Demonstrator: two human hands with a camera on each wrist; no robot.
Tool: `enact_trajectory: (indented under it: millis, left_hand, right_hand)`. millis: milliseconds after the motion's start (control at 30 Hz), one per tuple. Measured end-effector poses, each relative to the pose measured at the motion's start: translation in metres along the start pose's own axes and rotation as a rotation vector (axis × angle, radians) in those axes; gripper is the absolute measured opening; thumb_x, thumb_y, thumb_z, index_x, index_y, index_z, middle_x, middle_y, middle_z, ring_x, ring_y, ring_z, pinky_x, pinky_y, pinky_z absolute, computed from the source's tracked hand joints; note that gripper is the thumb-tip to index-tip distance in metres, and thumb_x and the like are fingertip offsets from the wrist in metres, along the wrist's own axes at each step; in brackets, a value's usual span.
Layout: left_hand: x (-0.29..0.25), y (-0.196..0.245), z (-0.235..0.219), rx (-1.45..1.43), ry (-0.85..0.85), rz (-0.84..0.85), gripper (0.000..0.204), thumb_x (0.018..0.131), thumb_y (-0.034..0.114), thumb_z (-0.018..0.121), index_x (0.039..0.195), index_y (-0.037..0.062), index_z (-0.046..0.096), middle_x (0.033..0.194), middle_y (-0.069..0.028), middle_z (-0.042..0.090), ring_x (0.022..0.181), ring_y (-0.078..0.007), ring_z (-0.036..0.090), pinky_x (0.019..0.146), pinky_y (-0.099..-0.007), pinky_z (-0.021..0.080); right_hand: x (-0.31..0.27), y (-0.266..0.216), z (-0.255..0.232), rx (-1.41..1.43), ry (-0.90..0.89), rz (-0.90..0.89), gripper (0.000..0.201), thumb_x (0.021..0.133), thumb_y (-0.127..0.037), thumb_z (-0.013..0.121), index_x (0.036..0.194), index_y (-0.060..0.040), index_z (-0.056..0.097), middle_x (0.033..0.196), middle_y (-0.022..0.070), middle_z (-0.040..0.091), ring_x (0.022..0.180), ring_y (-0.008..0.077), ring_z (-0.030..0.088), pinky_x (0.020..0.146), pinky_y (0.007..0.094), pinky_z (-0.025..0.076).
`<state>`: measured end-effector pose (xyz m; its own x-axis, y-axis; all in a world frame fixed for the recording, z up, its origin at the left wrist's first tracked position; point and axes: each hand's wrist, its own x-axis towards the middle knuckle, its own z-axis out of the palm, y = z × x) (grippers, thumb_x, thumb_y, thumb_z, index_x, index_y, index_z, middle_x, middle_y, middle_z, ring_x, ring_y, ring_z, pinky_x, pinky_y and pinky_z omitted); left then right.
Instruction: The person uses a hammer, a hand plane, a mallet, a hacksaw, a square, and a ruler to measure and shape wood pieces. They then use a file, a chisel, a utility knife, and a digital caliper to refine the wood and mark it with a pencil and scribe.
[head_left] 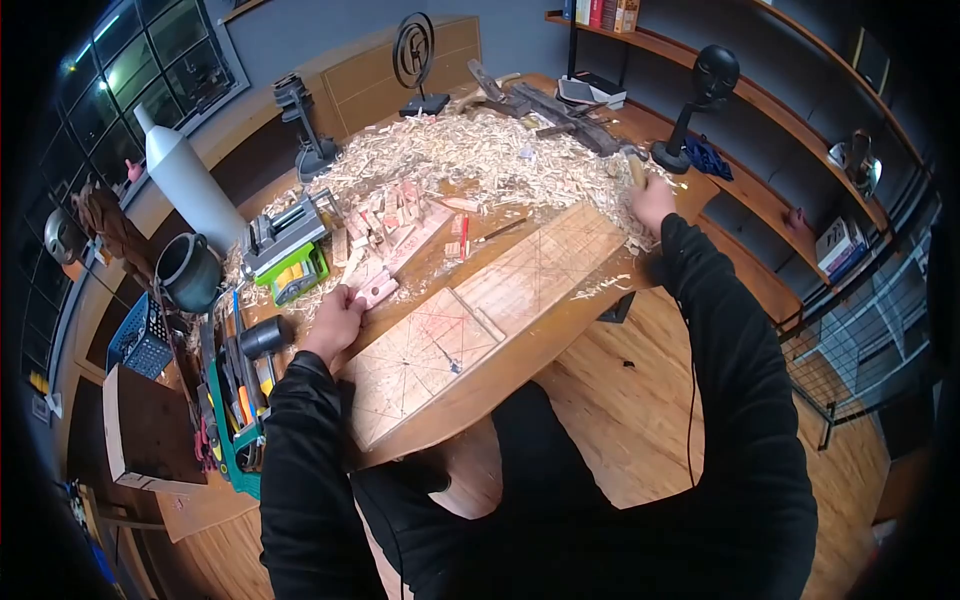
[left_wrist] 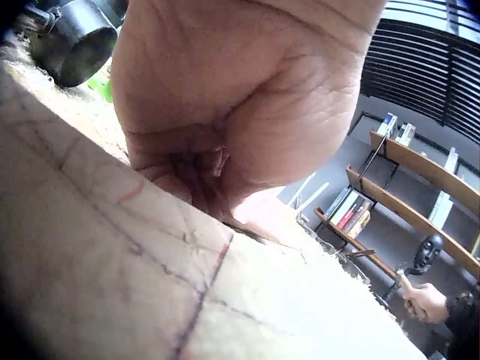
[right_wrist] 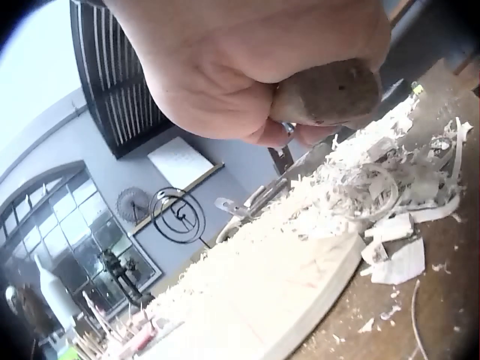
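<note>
Head view: right hand (head_left: 655, 203) wraps a wooden handle (head_left: 637, 170) near desk's (head_left: 545, 345) right edge; left hand (head_left: 336, 322) curls at holed block (head_left: 378, 290), hold unclear.

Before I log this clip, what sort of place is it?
Probably a woodworking shop: the head view shows heaped wood shavings, a line-marked board and a black-headed mallet.

- I see a plain blue-grey wall (head_left: 515, 45)
- dark-framed, many-paned window (head_left: 130, 75) at left
- long brown wooden shelves (head_left: 765, 204) at right
- glossy honey-brown plank floor (head_left: 635, 440)
</note>
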<state>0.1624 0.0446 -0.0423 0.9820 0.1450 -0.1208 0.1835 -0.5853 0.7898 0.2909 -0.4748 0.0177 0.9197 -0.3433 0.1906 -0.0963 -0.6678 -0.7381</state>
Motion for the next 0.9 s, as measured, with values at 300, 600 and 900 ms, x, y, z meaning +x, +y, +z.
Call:
enact_trajectory:
  millis: [300,600,900]
  left_hand:
    - [0.001,-0.005,0.000,0.063,0.022,0.017,0.019,0.094,0.016,0.060,0.096,-0.0025,0.060,0.074,-0.0091,0.064,0.067,-0.0188,0.060,0.066,-0.0338,0.048]
    - [-0.007,0.002,0.001,0.070,0.036,0.057,0.014,0.097,0.013,0.056,0.088,0.0017,0.054,0.068,-0.0025,0.057,0.061,-0.0116,0.053,0.057,-0.0271,0.043]
    - [-0.020,0.025,0.000,-0.038,0.008,-0.083,0.011,0.096,0.009,0.057,0.101,-0.0010,0.057,0.081,-0.0041,0.058,0.072,-0.0127,0.051,0.067,-0.0286,0.044]
  right_hand:
    - [0.020,0.039,0.009,-0.336,-0.110,0.033,0.033,0.081,-0.018,0.063,0.096,0.0108,0.066,0.095,0.0290,0.067,0.096,0.0375,0.067,0.082,0.0432,0.052]
    - [0.019,-0.012,0.028,-0.411,-0.194,-0.206,0.035,0.078,-0.021,0.065,0.107,-0.0007,0.066,0.099,0.0244,0.068,0.096,0.0361,0.066,0.085,0.0417,0.052]
    - [0.069,-0.001,0.064,-0.317,-0.169,-0.252,0.038,0.076,-0.025,0.067,0.104,0.0001,0.069,0.099,0.0250,0.068,0.096,0.0373,0.066,0.087,0.0419,0.051]
